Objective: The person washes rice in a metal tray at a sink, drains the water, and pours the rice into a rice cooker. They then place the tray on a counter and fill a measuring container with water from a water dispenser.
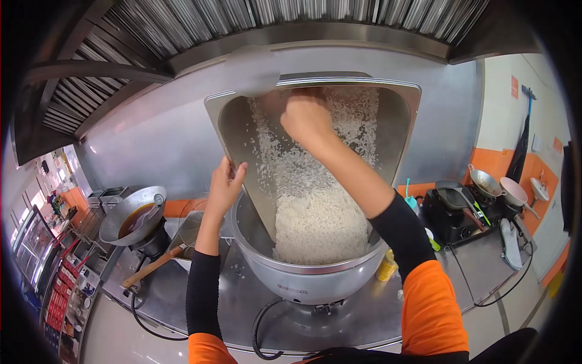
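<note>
A deep metal pan point(388, 136) is tipped up over a large round cooker point(291, 286), its lower end inside the cooker. White rice point(321, 227) lies heaped at the pan's lower end and in the cooker, with loose grains stuck along the pan's inner wall. My left hand point(225, 185) grips the pan's left edge, thumb and fingers round the rim. My right hand point(307, 118) is inside the upper part of the pan, its fingers curled against the rice-covered wall; whatever they hold is hidden.
A wok point(134, 215) with brown liquid stands at the left. Beside the cooker lies a wooden-handled strainer point(154, 267). A yellow can point(387, 266) is right of the cooker. Pans point(451, 195) sit on burners farther right, near a folded cloth point(510, 244). A metal hood point(291, 39) hangs above.
</note>
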A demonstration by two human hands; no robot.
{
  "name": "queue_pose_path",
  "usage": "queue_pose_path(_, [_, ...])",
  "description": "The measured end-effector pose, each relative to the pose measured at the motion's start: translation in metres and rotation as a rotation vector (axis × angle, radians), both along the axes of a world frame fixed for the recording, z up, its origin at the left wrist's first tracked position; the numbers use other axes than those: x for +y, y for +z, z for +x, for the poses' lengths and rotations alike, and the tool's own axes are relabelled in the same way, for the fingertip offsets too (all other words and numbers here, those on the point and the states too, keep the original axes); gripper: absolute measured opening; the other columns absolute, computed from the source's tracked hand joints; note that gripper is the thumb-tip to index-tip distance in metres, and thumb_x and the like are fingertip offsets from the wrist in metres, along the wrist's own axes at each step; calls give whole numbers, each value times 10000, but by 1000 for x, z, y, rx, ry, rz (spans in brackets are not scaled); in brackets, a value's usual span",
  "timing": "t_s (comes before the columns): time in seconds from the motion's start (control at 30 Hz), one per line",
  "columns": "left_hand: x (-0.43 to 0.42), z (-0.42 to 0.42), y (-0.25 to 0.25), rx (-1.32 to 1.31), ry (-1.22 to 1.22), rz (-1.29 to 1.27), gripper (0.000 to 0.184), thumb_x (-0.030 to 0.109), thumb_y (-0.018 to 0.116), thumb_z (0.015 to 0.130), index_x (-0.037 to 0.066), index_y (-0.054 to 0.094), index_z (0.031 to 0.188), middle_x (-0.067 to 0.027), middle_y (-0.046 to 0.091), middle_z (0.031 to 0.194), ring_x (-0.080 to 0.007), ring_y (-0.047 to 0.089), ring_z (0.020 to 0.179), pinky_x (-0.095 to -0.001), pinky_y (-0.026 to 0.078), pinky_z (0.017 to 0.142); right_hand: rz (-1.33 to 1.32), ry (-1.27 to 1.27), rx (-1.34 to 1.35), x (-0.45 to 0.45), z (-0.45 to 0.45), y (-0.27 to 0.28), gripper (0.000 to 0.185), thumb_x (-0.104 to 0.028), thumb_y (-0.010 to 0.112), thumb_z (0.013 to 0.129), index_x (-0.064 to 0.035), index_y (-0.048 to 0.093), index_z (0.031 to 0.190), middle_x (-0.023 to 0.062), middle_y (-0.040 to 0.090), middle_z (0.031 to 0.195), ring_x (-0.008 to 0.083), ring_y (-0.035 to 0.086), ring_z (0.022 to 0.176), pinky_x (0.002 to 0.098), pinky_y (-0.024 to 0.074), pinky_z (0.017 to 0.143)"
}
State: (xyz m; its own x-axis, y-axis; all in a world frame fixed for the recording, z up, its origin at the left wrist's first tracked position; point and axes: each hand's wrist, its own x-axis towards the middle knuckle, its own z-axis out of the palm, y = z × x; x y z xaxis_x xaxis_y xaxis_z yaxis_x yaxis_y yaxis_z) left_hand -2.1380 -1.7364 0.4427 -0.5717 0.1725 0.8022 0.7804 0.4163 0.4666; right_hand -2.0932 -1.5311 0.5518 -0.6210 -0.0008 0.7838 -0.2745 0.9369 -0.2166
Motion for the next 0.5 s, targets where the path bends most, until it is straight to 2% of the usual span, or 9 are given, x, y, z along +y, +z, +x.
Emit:
queue_pose_path(0.07, [-1, -1, 0, -30, -34, -8, 190, 117, 533, 813, -5, 485, 951, -28, 496, 663, -81, 405, 573, -233, 364, 530, -69, -87, 441, -19, -44, -14, 214, -48, 502, 696, 60, 554, 873, 229, 545, 936, 349, 540, 858, 405, 434, 770])
queue_pose_path(0.27, [-4, -5, 5, -87, -106, -69, 184, 101, 525, 810, 4, 481, 960, -5, 489, 690, -76, 400, 596, -225, 363, 552, -7, -130, 321, -48, -80, -4, 178, -65, 482, 733, 26, 580, 850, 193, 569, 877, 302, 547, 834, 390, 437, 752])
queue_pose_path(0.37, [-6, -5, 6, -92, -131, -92, 190, 104, 528, 806, 4, 478, 959, -11, 486, 680, -82, 400, 588, -234, 369, 549, 185, -162, 389, -66, -96, -13, 184, -63, 477, 731, 10, 585, 861, 182, 557, 930, 287, 535, 875, 381, 436, 750])
queue_pose_path(0.47, [-9, -6, 4, -90, -119, -120, 209, 116, 539, 797, 2, 470, 958, -26, 474, 657, -96, 404, 576, -249, 377, 545, 294, -160, 696, -68, -110, -24, 187, -76, 491, 711, 1, 589, 850, 161, 541, 955, 272, 524, 891, 379, 439, 749])
queue_pose_path(0.5, [-11, -7, 5, -85, -104, -140, 218, 121, 544, 793, 1, 466, 959, -34, 467, 647, -102, 406, 570, -253, 379, 543, 380, -217, 689, -68, -111, -30, 205, -90, 500, 699, 3, 586, 860, 139, 516, 971, 249, 515, 893, 346, 442, 752])
